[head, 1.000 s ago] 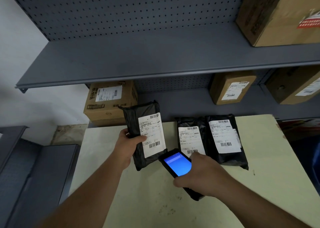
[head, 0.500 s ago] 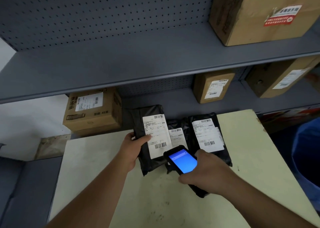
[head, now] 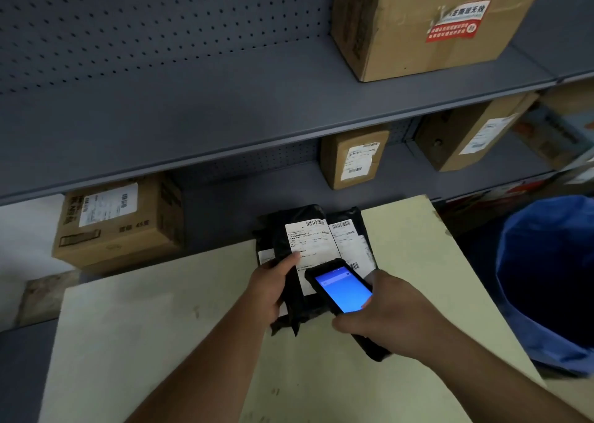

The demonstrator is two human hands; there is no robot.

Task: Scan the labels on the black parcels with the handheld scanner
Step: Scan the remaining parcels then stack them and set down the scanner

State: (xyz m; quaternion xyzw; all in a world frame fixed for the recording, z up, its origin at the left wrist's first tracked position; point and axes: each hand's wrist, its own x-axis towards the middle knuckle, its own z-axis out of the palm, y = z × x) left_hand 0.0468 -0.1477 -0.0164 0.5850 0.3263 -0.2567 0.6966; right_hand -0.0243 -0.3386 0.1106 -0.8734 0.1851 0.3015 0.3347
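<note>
My left hand (head: 271, 289) grips a black parcel (head: 291, 230) by its left edge and holds it up above the pale table (head: 154, 342), white label (head: 310, 242) facing me. My right hand (head: 382, 313) holds the black handheld scanner (head: 342, 289), blue screen lit, its top end over the lower part of that label. Behind the held parcel lies a second black parcel (head: 350, 217) with its own label (head: 350, 239) on the table; a third is mostly hidden, with only a white label corner (head: 265, 256) showing at the left.
Grey metal shelves (head: 225, 114) run behind the table. Cardboard boxes stand on them: one at lower left (head: 115, 223), one at middle (head: 353, 156), one at right (head: 472, 133), a large one on top (head: 427, 21). A blue bin (head: 546, 281) stands right of the table.
My left hand has carried the held parcel to the right, so it now covers the middle parcel. The scanner stays over the label's lower part. The view has swung left and down.
</note>
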